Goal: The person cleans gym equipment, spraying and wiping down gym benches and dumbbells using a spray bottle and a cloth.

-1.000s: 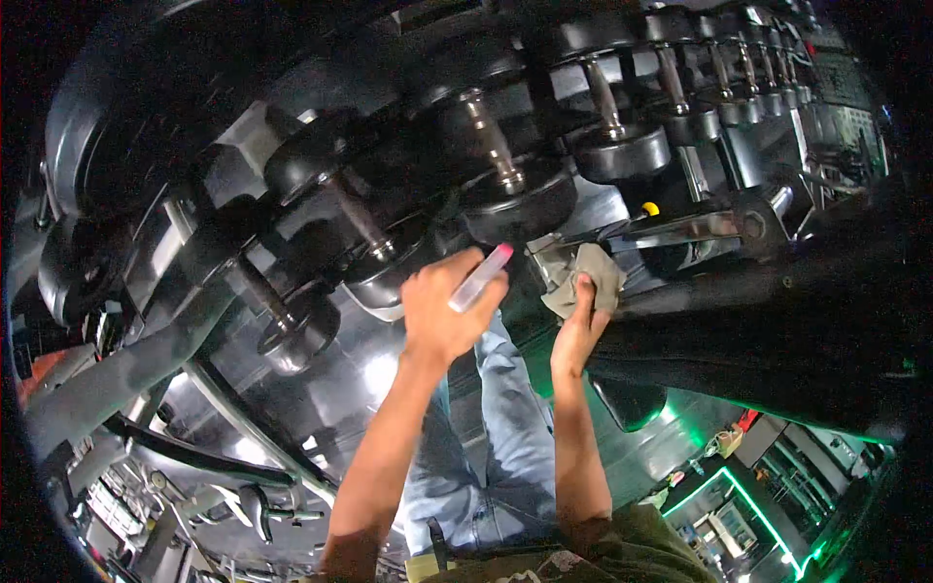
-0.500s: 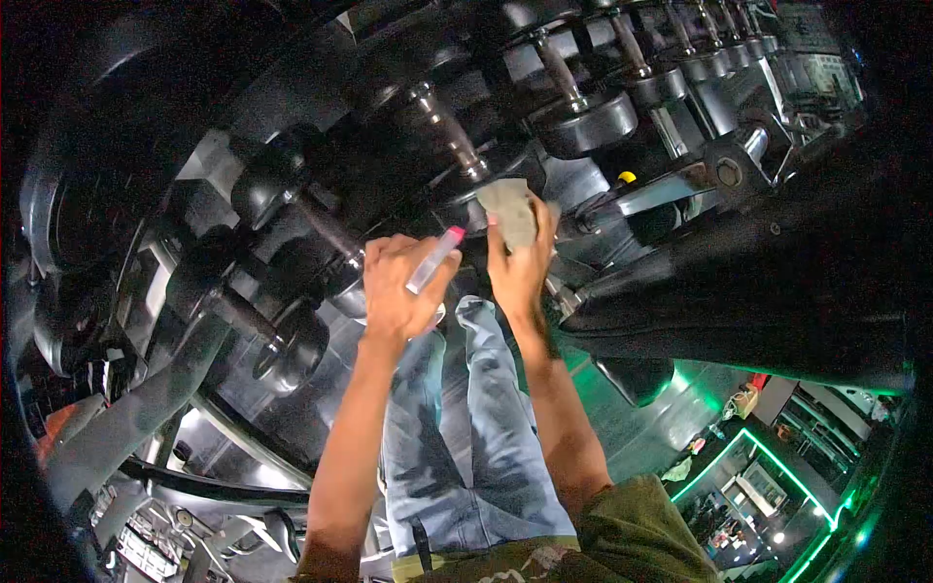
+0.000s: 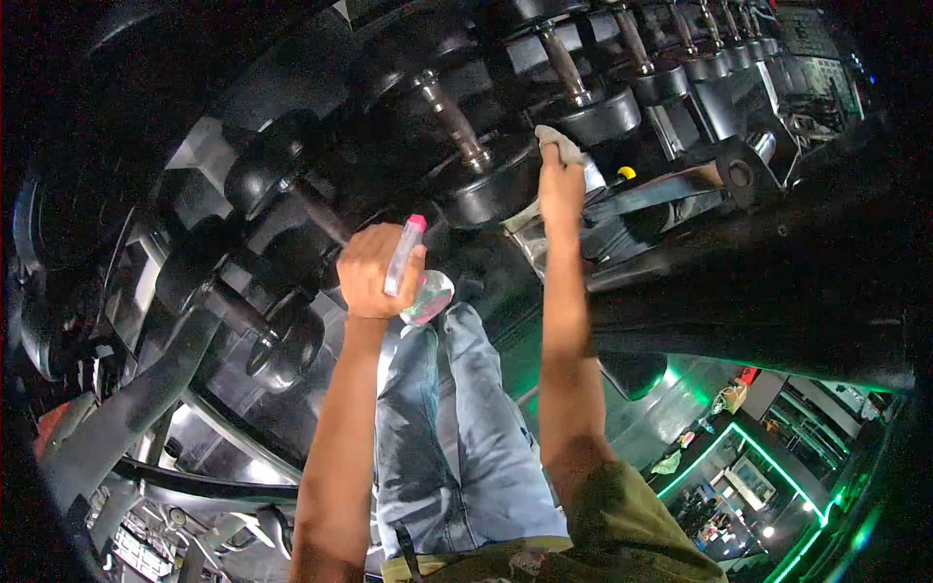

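My left hand (image 3: 372,270) is closed around a clear spray bottle (image 3: 428,299) with a pink-tipped nozzle, held in front of the dumbbell rack. A beige cloth (image 3: 558,144) is pinched in my right hand (image 3: 562,189), which is raised beside the lower end of a black dumbbell (image 3: 595,119). Another black dumbbell (image 3: 483,194) with a worn metal handle lies between my two hands, higher up. Behind my left hand, a third dumbbell's handle (image 3: 321,209) is partly covered.
More dumbbells (image 3: 661,85) run off to the upper right. A metal bracket (image 3: 671,189) and a dark padded bench (image 3: 748,282) are on the right. At the left are a lower dumbbell (image 3: 284,342) and a grey frame bar (image 3: 136,398). Green-lit mirror at the lower right.
My right hand with the cloth has moved from the bracket to the left, then up and right to the dumbbell. My left hand has shifted left, and more of the bottle shows.
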Tool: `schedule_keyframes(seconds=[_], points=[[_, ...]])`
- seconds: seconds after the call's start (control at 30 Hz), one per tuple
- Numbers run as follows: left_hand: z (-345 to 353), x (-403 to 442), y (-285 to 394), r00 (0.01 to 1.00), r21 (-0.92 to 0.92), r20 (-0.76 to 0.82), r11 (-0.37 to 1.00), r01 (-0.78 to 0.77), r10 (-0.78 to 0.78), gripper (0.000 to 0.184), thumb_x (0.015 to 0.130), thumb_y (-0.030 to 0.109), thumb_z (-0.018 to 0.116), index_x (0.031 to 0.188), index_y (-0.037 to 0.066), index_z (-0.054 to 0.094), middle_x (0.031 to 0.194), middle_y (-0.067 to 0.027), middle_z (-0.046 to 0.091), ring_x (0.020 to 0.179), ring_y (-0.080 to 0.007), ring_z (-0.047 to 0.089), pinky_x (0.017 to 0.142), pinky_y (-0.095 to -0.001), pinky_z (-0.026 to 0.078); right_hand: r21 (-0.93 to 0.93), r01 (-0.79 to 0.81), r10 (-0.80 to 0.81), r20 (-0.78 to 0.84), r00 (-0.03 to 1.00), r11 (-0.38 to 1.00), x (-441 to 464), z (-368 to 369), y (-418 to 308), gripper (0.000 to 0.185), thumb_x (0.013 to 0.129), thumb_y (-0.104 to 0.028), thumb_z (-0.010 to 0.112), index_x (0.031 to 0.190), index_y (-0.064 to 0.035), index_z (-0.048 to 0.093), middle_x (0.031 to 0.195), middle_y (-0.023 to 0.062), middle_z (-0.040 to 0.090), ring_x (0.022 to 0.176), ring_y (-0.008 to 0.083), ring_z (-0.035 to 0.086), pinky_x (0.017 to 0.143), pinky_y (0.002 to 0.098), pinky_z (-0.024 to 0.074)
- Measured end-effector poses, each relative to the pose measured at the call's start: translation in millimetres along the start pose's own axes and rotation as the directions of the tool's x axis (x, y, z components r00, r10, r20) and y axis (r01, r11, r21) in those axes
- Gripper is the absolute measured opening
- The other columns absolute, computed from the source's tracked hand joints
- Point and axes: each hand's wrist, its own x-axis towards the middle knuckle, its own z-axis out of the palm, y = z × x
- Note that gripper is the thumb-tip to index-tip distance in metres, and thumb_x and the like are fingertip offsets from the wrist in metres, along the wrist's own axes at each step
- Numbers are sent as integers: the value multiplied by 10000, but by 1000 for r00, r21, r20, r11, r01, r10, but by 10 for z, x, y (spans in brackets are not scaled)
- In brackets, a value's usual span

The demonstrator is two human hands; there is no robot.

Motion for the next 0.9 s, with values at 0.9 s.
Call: schedule_keyframes(seconds=[0.9], points=[[32,91,38,994,144,-11,983,112,-111,203,792,229,601,837,49,683,813,-104,632,704,-298,571,611,-396,496,-252,-257,261,-18,965,933,183,-36,108,573,895,-478,490,1134,21,641,1180,285,605,1111,427,556,940,444,411]])
